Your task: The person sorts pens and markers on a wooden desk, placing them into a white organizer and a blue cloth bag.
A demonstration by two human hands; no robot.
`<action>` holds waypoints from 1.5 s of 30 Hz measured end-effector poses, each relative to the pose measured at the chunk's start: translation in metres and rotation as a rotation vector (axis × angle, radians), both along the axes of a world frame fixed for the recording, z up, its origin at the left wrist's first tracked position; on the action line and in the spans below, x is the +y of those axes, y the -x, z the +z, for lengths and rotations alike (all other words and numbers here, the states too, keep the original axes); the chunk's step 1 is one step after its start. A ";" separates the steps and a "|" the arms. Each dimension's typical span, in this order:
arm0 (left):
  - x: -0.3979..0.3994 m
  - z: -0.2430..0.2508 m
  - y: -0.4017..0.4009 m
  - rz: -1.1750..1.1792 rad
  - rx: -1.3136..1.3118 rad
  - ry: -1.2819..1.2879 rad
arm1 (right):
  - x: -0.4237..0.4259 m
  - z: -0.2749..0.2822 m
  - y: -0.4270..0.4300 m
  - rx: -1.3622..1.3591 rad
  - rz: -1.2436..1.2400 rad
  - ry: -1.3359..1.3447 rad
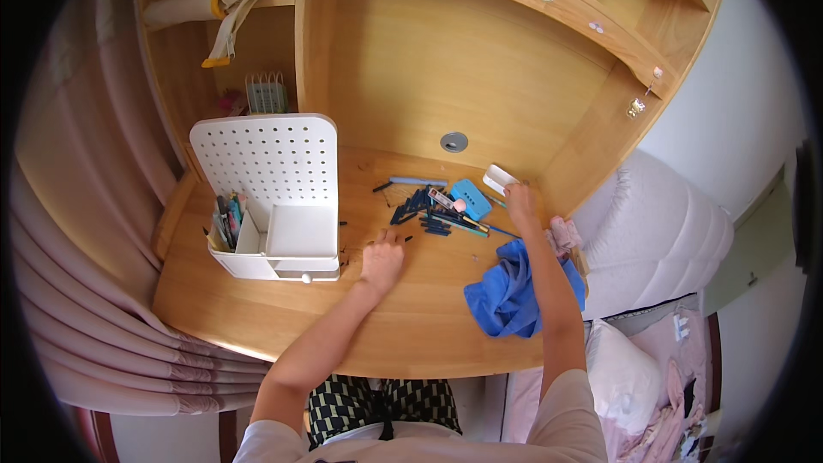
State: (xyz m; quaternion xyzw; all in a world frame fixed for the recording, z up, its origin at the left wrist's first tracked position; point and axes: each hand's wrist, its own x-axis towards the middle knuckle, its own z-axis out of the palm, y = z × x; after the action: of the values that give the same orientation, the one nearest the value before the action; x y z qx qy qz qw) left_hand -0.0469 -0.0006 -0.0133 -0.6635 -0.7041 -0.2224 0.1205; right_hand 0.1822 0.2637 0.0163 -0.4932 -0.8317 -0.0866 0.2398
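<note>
My left hand (382, 262) rests on the wooden desk (411, 328) with its fingers curled down; whether anything lies under them is hidden. Just past its fingertips is a small dark piece (408, 238). At the back right, my right hand (521, 200) grips the near corner of a small white open box (499, 178). Between and beyond the hands lies a pile of short dark sticks, perhaps ink cartridges (406, 211), with several pens and pencils (456, 224). A light blue case with dark holes (470, 199) sits beside the pile. A crumpled blue cloth (505, 296) lies below my right forearm.
A white desk organizer with pegboard back (263, 154) stands at the left, pens (230, 215) in its side compartment. Behind rises a wooden hutch (463, 64) with a grey cable grommet (454, 141). A pink item (562, 236) lies by the right edge.
</note>
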 end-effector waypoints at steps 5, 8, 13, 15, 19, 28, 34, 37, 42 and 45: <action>0.004 0.000 0.004 0.056 -0.009 0.041 | 0.010 -0.013 -0.009 -0.014 -0.026 0.103; 0.005 0.001 0.003 0.039 -0.035 0.036 | 0.003 -0.012 -0.016 0.055 0.007 0.047; 0.015 0.015 0.005 -0.004 -0.147 -0.058 | -0.060 0.038 -0.017 0.341 0.142 0.129; 0.035 0.019 0.002 0.024 -0.093 -0.045 | -0.114 0.076 -0.024 0.164 0.218 0.420; 0.097 0.024 0.002 0.122 0.048 -0.101 | -0.181 0.080 -0.044 0.210 0.354 0.373; 0.157 0.014 0.019 0.187 0.072 0.186 | -0.194 0.041 -0.087 0.027 -0.169 0.110; 0.158 0.020 0.018 0.188 0.108 0.265 | -0.185 0.022 -0.091 0.228 -0.082 0.030; 0.145 0.027 0.014 0.183 0.073 0.184 | -0.182 0.029 -0.092 0.293 -0.038 -0.086; 0.096 0.055 -0.010 -0.008 -0.369 -0.144 | -0.185 0.045 -0.086 0.349 0.055 -0.216; 0.061 0.059 -0.021 -0.178 -0.730 -0.207 | -0.193 0.048 -0.074 0.817 0.175 0.143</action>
State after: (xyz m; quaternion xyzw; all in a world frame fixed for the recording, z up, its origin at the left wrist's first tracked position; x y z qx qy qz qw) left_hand -0.0263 0.0605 0.0456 -0.5835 -0.6142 -0.5234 -0.0914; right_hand 0.2558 0.0704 0.0639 -0.4301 -0.7110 0.1946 0.5212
